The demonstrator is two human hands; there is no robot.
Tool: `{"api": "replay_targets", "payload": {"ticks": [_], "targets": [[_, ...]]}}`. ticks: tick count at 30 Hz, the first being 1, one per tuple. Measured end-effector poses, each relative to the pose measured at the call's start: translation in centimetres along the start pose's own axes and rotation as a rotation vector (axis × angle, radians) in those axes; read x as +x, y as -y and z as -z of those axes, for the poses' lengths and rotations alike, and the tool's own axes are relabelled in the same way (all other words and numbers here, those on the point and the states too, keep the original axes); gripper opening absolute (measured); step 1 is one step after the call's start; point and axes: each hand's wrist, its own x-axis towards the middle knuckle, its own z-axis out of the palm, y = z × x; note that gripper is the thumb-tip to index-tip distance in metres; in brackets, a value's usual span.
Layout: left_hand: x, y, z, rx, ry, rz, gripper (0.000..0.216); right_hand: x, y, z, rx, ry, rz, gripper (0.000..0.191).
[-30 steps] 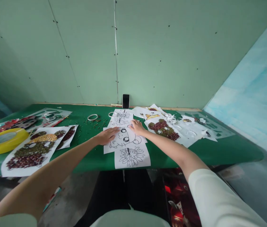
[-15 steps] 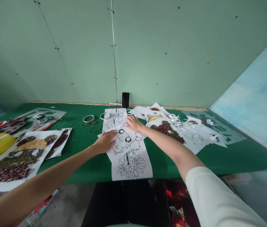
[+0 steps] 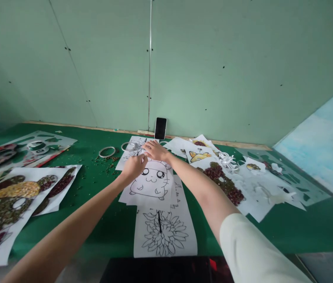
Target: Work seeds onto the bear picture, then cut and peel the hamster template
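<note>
A white sheet with a hamster outline drawing (image 3: 153, 181) lies on the green table (image 3: 104, 220), over a long strip of flower outline drawings (image 3: 164, 234). My left hand (image 3: 134, 165) is closed, pinching the sheet's top left edge. My right hand (image 3: 154, 150) rests just beyond the sheet's top edge, fingers stretched out leftward over the far flower drawing (image 3: 132, 147). The two hands almost touch. The hamster sheet sits slightly askew on the strip.
A black phone (image 3: 160, 128) leans on the green wall. Two tape rings (image 3: 107, 151) and scattered beans lie at the back left. Bean-filled pictures lie at left (image 3: 13, 194) and right (image 3: 223, 181). White paper scraps (image 3: 269, 192) are at the right.
The view has come closer and lower over the table. Both hands moved from the hamster sheet's sides up to its top edge, and the sheet shifted slightly.
</note>
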Motion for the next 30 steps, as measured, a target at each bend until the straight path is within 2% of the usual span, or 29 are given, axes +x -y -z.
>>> {"api": "replay_targets", "payload": {"ticks": [3,5,7,11,14,22,26,30], "targets": [[3.5,1.8,0.7,0.026,-0.134,0.135,0.05,-0.7,1.7,0.9,0.115,-0.268,-0.209,0.045],[5.0,3.6,0.8,0.029,-0.159,0.168,0.049,-3.0,3.4,1.7,0.23,-0.423,-0.347,0.054],[5.6,5.2,0.2,0.084,-0.178,0.149,0.04,-6.3,5.0,2.2,0.319,-0.494,-0.408,0.058],[4.7,6.7,-2.4,0.179,-0.13,0.147,0.04,-12.2,7.1,2.6,0.357,-0.455,-0.383,0.06],[3.9,6.5,-3.5,0.134,-0.075,0.135,0.039,-14.1,6.9,2.5,0.364,-0.453,-0.437,0.061],[4.2,6.1,-3.8,0.092,-0.034,0.15,0.036,-14.5,6.3,2.1,0.465,-0.494,-0.565,0.062],[4.1,5.8,-3.5,0.065,-0.073,0.129,0.038,-14.5,6.8,2.1,0.524,-0.502,-0.594,0.059],[3.6,4.8,-2.3,-0.027,-0.113,0.076,0.035,-13.9,7.1,1.8,0.591,-0.491,-0.57,0.059]]}}
